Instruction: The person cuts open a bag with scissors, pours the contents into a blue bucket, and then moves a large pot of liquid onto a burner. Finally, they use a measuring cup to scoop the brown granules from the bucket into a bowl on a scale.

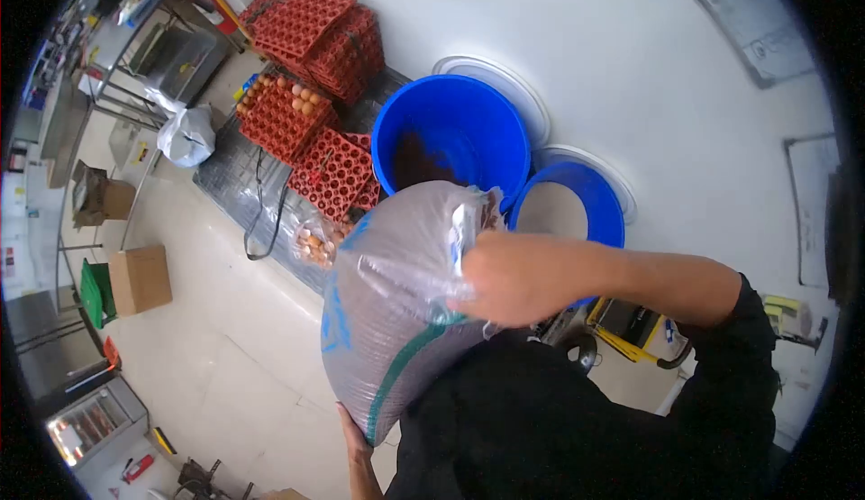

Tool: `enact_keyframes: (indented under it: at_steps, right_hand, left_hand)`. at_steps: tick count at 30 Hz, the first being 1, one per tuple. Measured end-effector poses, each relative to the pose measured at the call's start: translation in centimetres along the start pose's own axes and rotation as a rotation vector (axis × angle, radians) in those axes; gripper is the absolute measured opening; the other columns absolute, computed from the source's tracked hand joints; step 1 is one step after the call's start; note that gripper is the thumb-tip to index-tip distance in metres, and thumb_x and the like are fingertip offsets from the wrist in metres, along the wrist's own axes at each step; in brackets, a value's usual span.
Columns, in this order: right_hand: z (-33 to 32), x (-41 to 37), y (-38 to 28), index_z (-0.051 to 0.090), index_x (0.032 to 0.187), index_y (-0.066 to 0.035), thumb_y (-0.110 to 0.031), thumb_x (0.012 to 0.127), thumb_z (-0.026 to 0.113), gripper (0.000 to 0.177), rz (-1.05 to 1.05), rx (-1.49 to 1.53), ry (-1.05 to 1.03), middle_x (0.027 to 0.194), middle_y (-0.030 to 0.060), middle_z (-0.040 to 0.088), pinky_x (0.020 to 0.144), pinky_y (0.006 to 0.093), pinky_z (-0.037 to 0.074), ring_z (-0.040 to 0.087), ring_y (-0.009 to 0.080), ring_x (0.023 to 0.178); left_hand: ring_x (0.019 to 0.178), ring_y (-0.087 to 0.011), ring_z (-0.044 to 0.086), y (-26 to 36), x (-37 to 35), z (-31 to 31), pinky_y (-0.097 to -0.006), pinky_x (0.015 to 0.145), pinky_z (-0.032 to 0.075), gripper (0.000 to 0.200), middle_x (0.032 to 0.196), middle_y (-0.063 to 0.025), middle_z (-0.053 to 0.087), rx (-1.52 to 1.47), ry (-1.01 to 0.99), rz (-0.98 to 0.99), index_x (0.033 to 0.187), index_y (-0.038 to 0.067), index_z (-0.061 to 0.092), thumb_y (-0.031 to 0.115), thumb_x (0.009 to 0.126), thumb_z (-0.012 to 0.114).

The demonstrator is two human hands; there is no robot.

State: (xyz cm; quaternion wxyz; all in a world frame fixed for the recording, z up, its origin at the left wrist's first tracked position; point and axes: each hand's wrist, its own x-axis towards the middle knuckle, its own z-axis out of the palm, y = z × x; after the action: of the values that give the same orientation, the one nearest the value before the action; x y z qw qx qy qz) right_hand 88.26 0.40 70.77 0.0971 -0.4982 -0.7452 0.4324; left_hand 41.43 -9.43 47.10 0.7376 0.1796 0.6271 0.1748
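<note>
A big, full woven sack (396,275) with a green stripe and blue print leans against my body, tilted toward a large blue tub (378,131). My right hand (505,279) is closed around its gathered plastic top. Low on the sack's other side, my left hand (353,430) presses flat against the bottom and holds it up, its fingers partly hidden. The sack's mouth overlaps the tub's near rim in this view. Dark brown matter lies at the bottom of the tub. Beside it stands a smaller blue bucket (605,198) with pale contents.
Stacked red egg trays (306,27) and a tray with brown eggs (279,122) sit on a plastic-wrapped platform (234,185). Near its edge lies a clear bag of eggs (315,246). White round lids (532,104) lean on the wall. A cardboard box (142,279) stands on the floor.
</note>
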Motion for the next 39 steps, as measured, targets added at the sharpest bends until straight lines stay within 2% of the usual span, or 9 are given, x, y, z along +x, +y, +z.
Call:
enact_keyframes:
  at_steps: [6, 13, 20, 23, 28, 32, 34, 37, 39]
  right_hand:
    - [-6.7, -1.5, 16.2, 0.058, 0.068, 0.009, -0.027, 0.087, 0.052, 0.041, 0.304, 0.142, 0.185, 0.06, 0.0242, 0.056, 0.057, 0.0412, 0.047, 0.06, 0.0354, 0.058]
    - [-3.3, 3.1, 40.8, 0.059, 0.073, 0.01, -0.034, 0.085, 0.056, 0.045, 0.394, 0.232, 0.528, 0.058, 0.0218, 0.058, 0.056, 0.0385, 0.047, 0.061, 0.0339, 0.056]
    - [5.5, 10.9, 57.2, 0.058, 0.107, 0.006, -0.041, 0.083, 0.054, 0.053, 0.761, 0.553, 0.787, 0.1, 0.0293, 0.059, 0.083, 0.0443, 0.045, 0.059, 0.0383, 0.095]
    - [6.7, 9.7, 58.8, 0.043, 0.13, 0.0, -0.044, 0.083, 0.053, 0.065, 0.973, 0.549, 0.684, 0.126, 0.0275, 0.046, 0.097, 0.0456, 0.038, 0.045, 0.0391, 0.117]
    - [11.9, 7.7, 53.2, 0.05, 0.122, -0.004, -0.04, 0.078, 0.064, 0.058, 0.697, 0.634, 1.179, 0.116, 0.0216, 0.052, 0.096, 0.0449, 0.036, 0.047, 0.0374, 0.111]
    - [16.2, 2.1, 44.8, 0.05, 0.115, -0.002, -0.041, 0.08, 0.065, 0.055, 0.844, 0.7, 1.165, 0.109, 0.0175, 0.056, 0.089, 0.0448, 0.041, 0.053, 0.032, 0.102]
    - [14.8, -0.4, 40.9, 0.055, 0.112, -0.004, -0.035, 0.082, 0.065, 0.044, 1.101, 1.624, 0.869, 0.1, 0.0114, 0.06, 0.08, 0.0367, 0.046, 0.057, 0.0229, 0.084]
    - [12.3, -1.9, 37.8, 0.057, 0.106, -0.005, -0.03, 0.082, 0.066, 0.036, 0.746, 2.466, 0.531, 0.087, 0.0058, 0.06, 0.07, 0.0303, 0.047, 0.056, 0.0176, 0.072]
    - [12.1, 0.0, 37.3, 0.058, 0.1, -0.004, -0.024, 0.083, 0.062, 0.026, 0.746, 2.442, 0.694, 0.084, 0.0053, 0.059, 0.065, 0.0284, 0.045, 0.056, 0.0169, 0.07]
  left_hand:
    - [0.096, -0.025, 0.056, 3.8, 0.1, 12.3, -0.036, 0.083, 0.044, 0.074, 0.11, -0.0198, 0.057, 0.172, 0.256, -0.138, 0.121, -0.012, 0.046, 0.055, 0.093, 0.036]
    - [0.059, -0.0149, 0.045, 17.2, -1.0, 35.5, -0.0325, 0.054, 0.037, 0.059, 0.062, -0.0072, 0.049, 1.11, 0.27, -0.074, 0.075, -0.007, 0.053, 0.051, 0.088, 0.047]
    - [0.052, -0.0141, 0.043, 18.6, 7.6, 47.9, -0.0341, 0.049, 0.034, 0.048, 0.052, -0.0052, 0.045, 1.184, 0.133, 0.04, 0.064, -0.005, 0.053, 0.035, 0.09, 0.047]
    - [0.053, -0.0143, 0.045, 18.9, 9.5, 50.6, -0.0342, 0.049, 0.036, 0.043, 0.054, -0.0071, 0.047, 1.199, 0.051, 0.044, 0.066, -0.007, 0.053, 0.03, 0.087, 0.049]
    - [0.052, -0.0175, 0.048, 16.9, 13.7, 53.4, -0.036, 0.05, 0.038, 0.035, 0.055, -0.0119, 0.05, 1.211, -0.034, 0.142, 0.069, -0.009, 0.054, 0.023, 0.082, 0.049]
    - [0.054, -0.0156, 0.05, 12.4, 20.8, 53.6, -0.0331, 0.049, 0.04, 0.031, 0.061, -0.0098, 0.054, 1.207, -0.15, 0.126, 0.076, -0.007, 0.056, 0.023, 0.081, 0.05]
    - [0.056, -0.0214, 0.054, 11.4, 21.4, 53.8, -0.0354, 0.051, 0.041, 0.031, 0.063, -0.0136, 0.056, 1.258, -0.189, 0.133, 0.076, -0.007, 0.057, 0.023, 0.081, 0.05]
    - [0.061, -0.0393, 0.059, 12.2, 20.7, 55.7, -0.0452, 0.058, 0.044, 0.033, 0.063, -0.0268, 0.056, 1.379, -0.22, 0.19, 0.074, -0.009, 0.056, 0.022, 0.082, 0.05]
    - [0.065, -0.0445, 0.059, 11.3, 20.8, 55.6, -0.0475, 0.06, 0.045, 0.034, 0.066, -0.029, 0.057, 1.39, -0.265, 0.285, 0.079, -0.009, 0.057, 0.025, 0.084, 0.052]
